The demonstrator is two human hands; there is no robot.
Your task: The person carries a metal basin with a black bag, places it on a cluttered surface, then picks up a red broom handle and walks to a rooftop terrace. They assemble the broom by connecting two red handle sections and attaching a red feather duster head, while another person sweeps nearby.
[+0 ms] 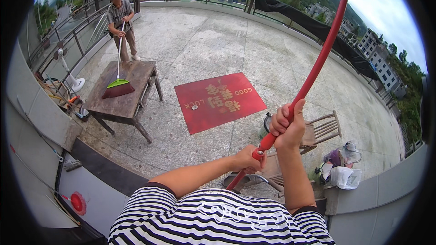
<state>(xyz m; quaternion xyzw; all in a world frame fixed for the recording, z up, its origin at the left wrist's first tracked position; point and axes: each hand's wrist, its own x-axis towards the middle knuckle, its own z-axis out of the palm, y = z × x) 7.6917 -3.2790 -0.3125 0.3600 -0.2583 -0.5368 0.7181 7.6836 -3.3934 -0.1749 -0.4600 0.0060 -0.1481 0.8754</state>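
Observation:
A long red pole point(313, 70) runs up from my waist and out past the top edge, so its far end is out of the picture. It narrows at a joint with a small silvery part. My right hand point(289, 128) is wrapped round the thicker upper section, thumb pointing up along it. Lower down, my left hand point(251, 159) is closed round the pole just by the joint. Beyond my hands a red doormat point(190, 120) with gold lettering lies on the floor, a small pale object on it.
Far left, a person point(121, 16) holds a broom point(119, 81), its bristles on a wooden table point(97, 104). A wooden chair point(334, 129) and plastic bags point(345, 177) are right of my hands. A white standing fan point(75, 81) is by the left railing; a parapet point(195, 4) borders the terrace.

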